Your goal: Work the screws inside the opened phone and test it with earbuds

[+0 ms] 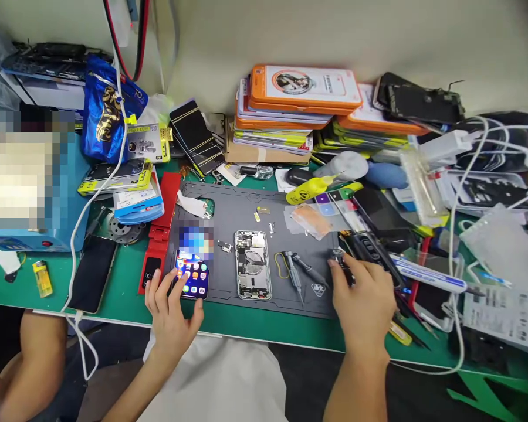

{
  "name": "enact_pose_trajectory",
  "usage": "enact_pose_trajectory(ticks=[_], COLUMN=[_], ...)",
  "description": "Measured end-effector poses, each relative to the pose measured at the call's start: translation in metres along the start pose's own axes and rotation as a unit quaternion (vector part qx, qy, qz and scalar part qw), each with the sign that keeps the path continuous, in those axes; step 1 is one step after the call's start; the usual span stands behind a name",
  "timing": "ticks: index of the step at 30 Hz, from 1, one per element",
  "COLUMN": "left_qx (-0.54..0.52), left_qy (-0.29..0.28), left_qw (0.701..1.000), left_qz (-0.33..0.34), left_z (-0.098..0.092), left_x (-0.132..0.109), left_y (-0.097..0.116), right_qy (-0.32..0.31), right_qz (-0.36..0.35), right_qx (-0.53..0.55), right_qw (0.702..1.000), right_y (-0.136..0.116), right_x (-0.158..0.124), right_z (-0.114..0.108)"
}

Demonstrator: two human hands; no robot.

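My left hand has its fingers spread over a lit smartphone, with fingertips at the screen's left edge. The phone lies face up, app icons showing. To its right is an opened phone with its inner parts bare. My right hand pinches a dark tool with a round metal end at the right edge of the grey mat. My fingers hide most of that tool. Between the opened phone and my right hand lie a grey screwdriver and a second, darker screwdriver.
Orange boxes are stacked at the back. A blue machine stands left, near a yellow lighter and a dark phone. Tools, cables and a blue-white pen-like tool crowd the right. Another person's arm is at lower left.
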State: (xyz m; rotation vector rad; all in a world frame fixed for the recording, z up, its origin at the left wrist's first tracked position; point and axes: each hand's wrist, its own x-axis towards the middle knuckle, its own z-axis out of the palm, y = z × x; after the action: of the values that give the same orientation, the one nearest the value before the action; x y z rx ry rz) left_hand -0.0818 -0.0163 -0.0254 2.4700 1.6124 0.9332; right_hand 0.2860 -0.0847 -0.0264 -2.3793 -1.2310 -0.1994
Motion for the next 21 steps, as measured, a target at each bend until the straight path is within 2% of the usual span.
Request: enact_pose_trajectory(ticks=[6, 11, 21], left_qx=[0.017, 0.037, 0.078], left_qy=[-0.024, -0.014, 0.003], left_qw=[0.999, 0.998, 0.996], left_qz=[0.033, 0.052, 0.047], left_z=[-0.002, 0.0, 0.002], left_x=[0.001, -0.001, 0.004], left_y=[-0.004, -0.005, -0.002], right_qy=[0.011, 0.042, 0.059], right_qz=[0.035, 0.056, 0.043], right_qx=[0.036, 0.071, 0.156], right_qw=[0.999, 0.995, 0.985], right_y=[-0.007, -0.015, -0.009], right_x=[-0.003, -0.007, -0.007], right_z=[0.013, 0.016, 0.021])
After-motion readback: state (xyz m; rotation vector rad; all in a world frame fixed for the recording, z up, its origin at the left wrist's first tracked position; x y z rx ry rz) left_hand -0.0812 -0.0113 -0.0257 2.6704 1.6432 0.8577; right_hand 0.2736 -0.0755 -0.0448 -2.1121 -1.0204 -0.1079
